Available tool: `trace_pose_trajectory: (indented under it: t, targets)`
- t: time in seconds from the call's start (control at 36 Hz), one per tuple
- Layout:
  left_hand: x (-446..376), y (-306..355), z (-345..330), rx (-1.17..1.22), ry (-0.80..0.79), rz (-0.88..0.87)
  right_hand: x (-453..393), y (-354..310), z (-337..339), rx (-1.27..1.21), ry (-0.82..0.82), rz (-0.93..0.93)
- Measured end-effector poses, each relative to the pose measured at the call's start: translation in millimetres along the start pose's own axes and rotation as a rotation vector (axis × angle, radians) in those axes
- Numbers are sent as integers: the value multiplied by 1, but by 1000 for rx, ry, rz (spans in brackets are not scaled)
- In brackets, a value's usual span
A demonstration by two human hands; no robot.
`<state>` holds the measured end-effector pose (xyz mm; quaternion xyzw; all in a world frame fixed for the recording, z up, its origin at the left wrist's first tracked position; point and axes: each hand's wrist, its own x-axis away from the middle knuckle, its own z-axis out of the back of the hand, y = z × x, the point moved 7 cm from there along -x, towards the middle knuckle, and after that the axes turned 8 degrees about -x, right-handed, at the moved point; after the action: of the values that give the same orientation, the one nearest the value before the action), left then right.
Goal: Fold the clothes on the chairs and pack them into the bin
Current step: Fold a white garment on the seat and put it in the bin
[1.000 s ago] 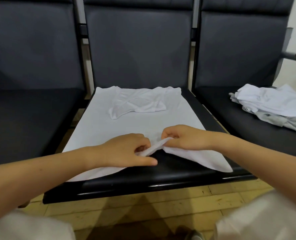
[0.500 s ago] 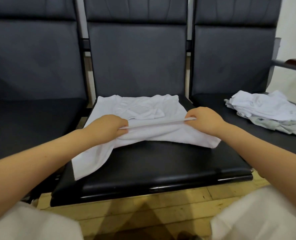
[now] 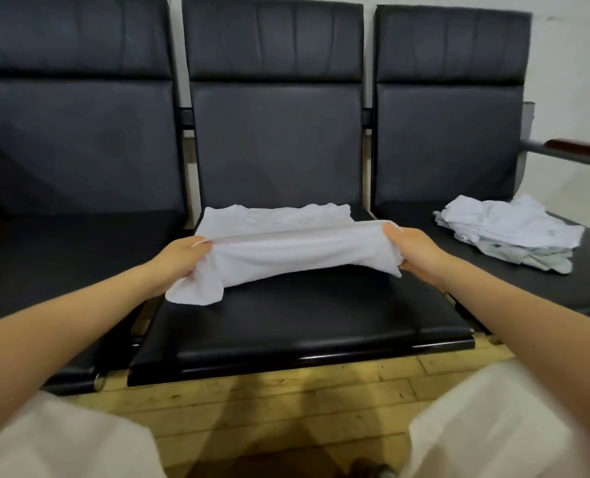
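Nearest to the camera, at six o'clock, the person's lap in light cloth (image 3: 493, 426) filled the lower corners, with a wooden floor (image 3: 269, 401) between the knees. Two bare forearms reached forward from there over the front edge of the middle chair seat (image 3: 304, 319), which was black and padded.

A little farther, the left hand (image 3: 179, 257), at about ten o'clock from the centre of the seat, gripped one end of a white garment (image 3: 300, 250) with curled fingers. The right hand (image 3: 414, 250), at about two o'clock, gripped the other end in the same way. The near part of the garment was lifted and stretched between both hands, its upper edge pulled into a nearly straight line. A loose corner hung down below the left hand and touched the seat. The far part of the garment lay flat on the back of the seat, at twelve o'clock.

At three o'clock, on the right chair seat (image 3: 493, 291), a pile of unfolded clothes (image 3: 507, 232) lay, white pieces on top of a pale grey one. The left chair seat (image 3: 62, 257) was at nine o'clock. Behind all stood three dark backrests (image 3: 276, 132) and a white wall (image 3: 569, 63).
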<state>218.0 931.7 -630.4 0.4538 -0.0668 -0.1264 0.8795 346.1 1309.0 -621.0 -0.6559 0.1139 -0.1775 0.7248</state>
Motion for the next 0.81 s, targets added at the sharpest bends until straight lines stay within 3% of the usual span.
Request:
trace_pose_trajectory:
  t: [0.22,0.33,0.53,0.58,0.69,0.81]
  targets:
    - [13,2,-21,5,-99,40,16,9,-16,327,-93,-155]
    - [16,14,-11,-303,-106,-67,16,-5,-8,363,-93,-37]
    - [4,5,31,-620,116,-92,-1,-2,19,478,37,60]
    - [-3,-2,40,-572,147,-42,-6,-2,25,355,107,37]
    - [-22,-15,51,-164,169,114,-24,0,32,47,219,-43]
    - [-40,-18,46,80,178,229,-49,3,33,-2,316,-71]
